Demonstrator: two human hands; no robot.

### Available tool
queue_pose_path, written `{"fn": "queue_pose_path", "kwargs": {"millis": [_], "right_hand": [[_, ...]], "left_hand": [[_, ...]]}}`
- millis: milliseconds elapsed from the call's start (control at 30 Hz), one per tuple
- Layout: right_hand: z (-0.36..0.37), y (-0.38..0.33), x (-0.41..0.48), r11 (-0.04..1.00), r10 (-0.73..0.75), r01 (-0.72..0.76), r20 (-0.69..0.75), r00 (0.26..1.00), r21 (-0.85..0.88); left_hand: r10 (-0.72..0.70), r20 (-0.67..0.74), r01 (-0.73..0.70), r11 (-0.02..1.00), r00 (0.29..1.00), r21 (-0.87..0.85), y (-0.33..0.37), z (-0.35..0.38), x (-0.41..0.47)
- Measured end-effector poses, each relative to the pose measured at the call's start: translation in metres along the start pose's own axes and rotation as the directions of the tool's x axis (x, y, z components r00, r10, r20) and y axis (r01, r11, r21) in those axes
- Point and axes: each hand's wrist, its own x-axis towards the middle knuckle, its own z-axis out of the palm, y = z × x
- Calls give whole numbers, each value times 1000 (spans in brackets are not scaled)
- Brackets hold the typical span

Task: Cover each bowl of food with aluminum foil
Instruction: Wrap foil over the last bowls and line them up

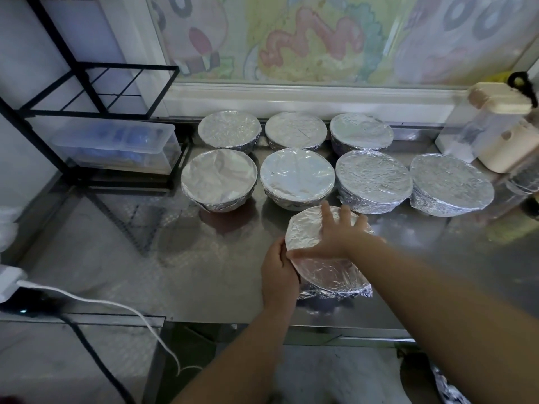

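The right hand (335,237) lies flat on the crinkled foil (329,272) over the nearest bowl (335,291), its fingers (326,212) straight and spread apart. The left hand (278,272) curls its fingers round the bowl's left rim, clamping the foil there. The contents are hidden. Beyond the right fingertips, seven more foil-wrapped bowls (297,176) stand in two rows on the shiny steel counter (116,243).

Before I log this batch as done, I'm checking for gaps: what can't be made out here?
Food in the foil-covered bowls: head view, foil hides it.
Left rim of the front bowl: head view, the left hand covers it.
Crumpled foil, bottom right: head view, cut off by the frame edge.
Plastic box contents: head view, blurred blue shapes.
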Motion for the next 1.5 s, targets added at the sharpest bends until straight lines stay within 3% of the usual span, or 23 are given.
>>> {"fn": "queue_pose_path", "kwargs": {"millis": [100,200,267,333,433,533,800,933,1100,1233,1333,1433,1500], "right_hand": [[2,1,7,998,6,-4,32,999,-60],[-4,2,-1,999,-16,16,0,1000,-34],[-6,2,-5,993,-106,104,-39,994,-59],[-5,4,-1,977,-186,184,-3,983,-108],[-4,5,3,971,-188,189,22,982,-146],[-5,5,2,970,-185,186,17,983,-156],[0,7,4,973,-179,178,9,984,-147],[0,7,4,974,-173,173,13,985,-146],[2,7,7,974,-176,175,7,984,-141],[5,5,7,978,-169,167,-3,986,-122],[2,5,2,982,-159,159,12,987,-103],[0,3,-3,984,-150,152,24,988,-90],[-1,2,-6,986,-138,140,27,990,-86]], "left_hand": [[31,92,-39,995,995,90,6,-16,10],[41,42,-48,983,998,176,6,-37,15],[31,36,-36,987,999,155,4,-48,3],[-16,142,7,998,990,62,6,-52,-18],[-93,338,111,993,936,-33,7,-49,-37],[-124,402,147,989,907,-27,2,-47,-36],[-60,379,31,996,923,82,-7,-49,-36],[44,332,-120,970,942,211,-2,-50,-26],[79,401,-232,908,913,349,11,-57,-1],[-121,409,-28,940,905,340,21,-59,10],[-327,332,324,944,885,66,17,-53,5],[-533,307,613,723,789,-320,13,-40,-12],[-620,309,675,530,721,-514,18,-29,-24]]}}
